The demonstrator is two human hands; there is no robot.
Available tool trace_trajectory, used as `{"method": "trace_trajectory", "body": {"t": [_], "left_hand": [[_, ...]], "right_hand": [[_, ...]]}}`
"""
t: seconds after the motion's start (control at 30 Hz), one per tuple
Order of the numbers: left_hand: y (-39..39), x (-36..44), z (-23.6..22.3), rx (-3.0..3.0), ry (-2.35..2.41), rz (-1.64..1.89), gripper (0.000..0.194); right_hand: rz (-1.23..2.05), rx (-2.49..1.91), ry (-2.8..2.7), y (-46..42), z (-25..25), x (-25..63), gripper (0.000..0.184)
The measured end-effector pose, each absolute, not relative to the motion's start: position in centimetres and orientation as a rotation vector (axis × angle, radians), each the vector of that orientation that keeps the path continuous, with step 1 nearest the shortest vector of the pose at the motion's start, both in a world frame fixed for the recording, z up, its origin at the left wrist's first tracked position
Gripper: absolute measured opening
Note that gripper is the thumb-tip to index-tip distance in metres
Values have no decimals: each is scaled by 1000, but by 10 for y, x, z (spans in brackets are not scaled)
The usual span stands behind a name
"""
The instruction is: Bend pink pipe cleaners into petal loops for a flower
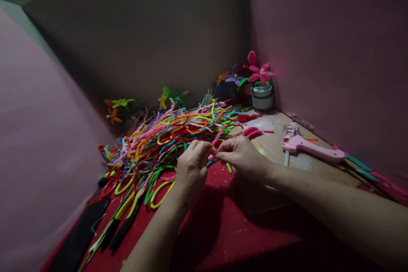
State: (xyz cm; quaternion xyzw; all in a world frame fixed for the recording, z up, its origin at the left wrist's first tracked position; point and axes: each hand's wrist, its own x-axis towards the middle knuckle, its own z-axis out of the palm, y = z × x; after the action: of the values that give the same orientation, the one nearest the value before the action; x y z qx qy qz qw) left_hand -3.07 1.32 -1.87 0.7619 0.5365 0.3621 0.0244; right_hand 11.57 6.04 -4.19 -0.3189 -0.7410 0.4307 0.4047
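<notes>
Both hands pinched in on the pink stem!
Left [193,170] and right [245,157] meet at the pink stem [219,135] before the pile [165,131]; light, bendy, fuzzy, likely best gripped low.

Dim scene, soft shadows, dark corners.

OK, tabletop [223,229] mid as clock ctr: pipe-cleaner heap [178,127] sprawls 9 to 12, flowers [119,104] behind it at 10 & 11. Jar [262,100] at 1, back corner, bloom [261,73] just above. Glue gun [314,147] at 3, on the board [309,170]. Tool handles [126,219] at 8, flat strip [79,233] L of 'em.
</notes>
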Motion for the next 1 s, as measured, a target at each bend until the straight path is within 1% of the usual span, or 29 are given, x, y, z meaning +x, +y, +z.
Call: {"method": "trace_trajectory", "body": {"t": [0.17,0.27,0.33,0.4,0.5,0.57,0.6,0.63,0.73,0.8,0.87,1.0], "left_hand": [[12,-29,-13,2345,1677,844,16],[13,-32,-11,2185,1625,731,18],[13,-34,-10,2122,1661,712,18],[13,-36,-8,2110,1711,728,19],[12,-37,-5,2113,1702,721,19],[12,-38,-4,2113,1668,698,19],[12,-38,-3,2109,1655,700,19],[12,-38,-3,2099,1652,715,19],[13,-38,-4,2023,1662,779,20],[14,-37,-5,1971,1662,807,19],[14,-37,-7,1938,1656,844,18],[15,-37,-11,1916,1637,928,20]], "right_hand": [[761,-870,-2034,58,-40,116,17],[732,-922,-2083,58,-40,115,17],[790,-895,-2115,58,-40,115,17],[759,-871,-2049,58,-38,116,20],[469,-803,-1821,58,-32,119,18],[380,-726,-1820,59,-29,120,16],[438,-704,-1894,60,-28,121,15],[569,-705,-1982,61,-27,121,17],[1171,-788,-2068,64,-27,122,26],[1454,-800,-1967,66,-28,123,27],[1577,-776,-1902,67,-27,124,24],[1694,-743,-1869,68,-28,126,20]]}}
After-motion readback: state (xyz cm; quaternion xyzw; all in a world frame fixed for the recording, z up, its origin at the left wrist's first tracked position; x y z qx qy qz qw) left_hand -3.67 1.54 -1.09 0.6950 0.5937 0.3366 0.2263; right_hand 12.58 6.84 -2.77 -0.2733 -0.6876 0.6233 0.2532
